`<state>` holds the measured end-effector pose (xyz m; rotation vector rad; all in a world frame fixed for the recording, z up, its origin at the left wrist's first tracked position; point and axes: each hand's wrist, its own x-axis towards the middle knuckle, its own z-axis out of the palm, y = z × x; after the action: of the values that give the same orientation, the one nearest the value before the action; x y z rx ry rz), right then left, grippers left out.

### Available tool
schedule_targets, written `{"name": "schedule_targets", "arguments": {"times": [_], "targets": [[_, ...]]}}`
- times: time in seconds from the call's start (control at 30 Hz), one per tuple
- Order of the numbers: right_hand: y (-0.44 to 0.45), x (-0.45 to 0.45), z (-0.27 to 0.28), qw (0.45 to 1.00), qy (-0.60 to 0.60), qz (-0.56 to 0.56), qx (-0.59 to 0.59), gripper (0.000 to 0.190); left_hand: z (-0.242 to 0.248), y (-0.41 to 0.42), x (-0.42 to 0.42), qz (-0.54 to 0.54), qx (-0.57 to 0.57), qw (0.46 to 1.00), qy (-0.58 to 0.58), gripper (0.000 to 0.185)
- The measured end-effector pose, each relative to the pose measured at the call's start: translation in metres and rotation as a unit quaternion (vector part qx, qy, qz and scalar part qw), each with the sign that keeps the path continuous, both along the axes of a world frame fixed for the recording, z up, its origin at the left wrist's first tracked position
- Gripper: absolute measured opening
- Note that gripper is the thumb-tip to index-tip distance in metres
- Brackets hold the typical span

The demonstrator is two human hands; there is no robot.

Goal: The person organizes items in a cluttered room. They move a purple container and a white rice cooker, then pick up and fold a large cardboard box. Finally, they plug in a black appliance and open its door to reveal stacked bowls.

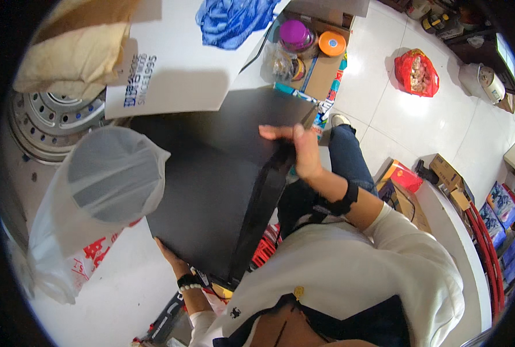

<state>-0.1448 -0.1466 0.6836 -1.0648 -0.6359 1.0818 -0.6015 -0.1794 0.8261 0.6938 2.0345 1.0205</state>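
A large black box-shaped case (205, 182) with a smooth flat top stands tilted in front of me. My right hand (305, 149) is at its upper right corner, with one finger stretched over the top and the other fingers partly hidden; it looks blurred. My left hand (169, 256) holds the lower left edge, mostly hidden behind the case. Left of the case, a translucent plastic bag (114, 173) covers a round object. A white board with printed writing (175, 91) lies beyond the case, over part of it.
A metal wheel rim (58, 117) lies at left, under a beige cloth (71, 60). Blue crumpled plastic (236, 21) lies at the top. A cardboard box (322, 78) holds jars with a purple lid (295, 34) and an orange lid (332, 43). A red bag (416, 73) stands on the tiled floor.
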Motion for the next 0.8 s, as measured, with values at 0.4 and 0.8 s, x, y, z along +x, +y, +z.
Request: {"name": "schedule_targets", "arguments": {"times": [0.4,0.8], "targets": [[-0.018,-0.008,0.003,0.997,-0.062,0.035,0.018,0.072,-0.009,-0.003,-0.030,-0.008,0.005,0.999,-0.031,0.070],[0.001,-0.004,0.000,0.995,-0.098,-0.008,0.028,0.062,-0.011,-0.003,-0.030,-0.029,0.025,0.999,-0.026,0.067]]}}
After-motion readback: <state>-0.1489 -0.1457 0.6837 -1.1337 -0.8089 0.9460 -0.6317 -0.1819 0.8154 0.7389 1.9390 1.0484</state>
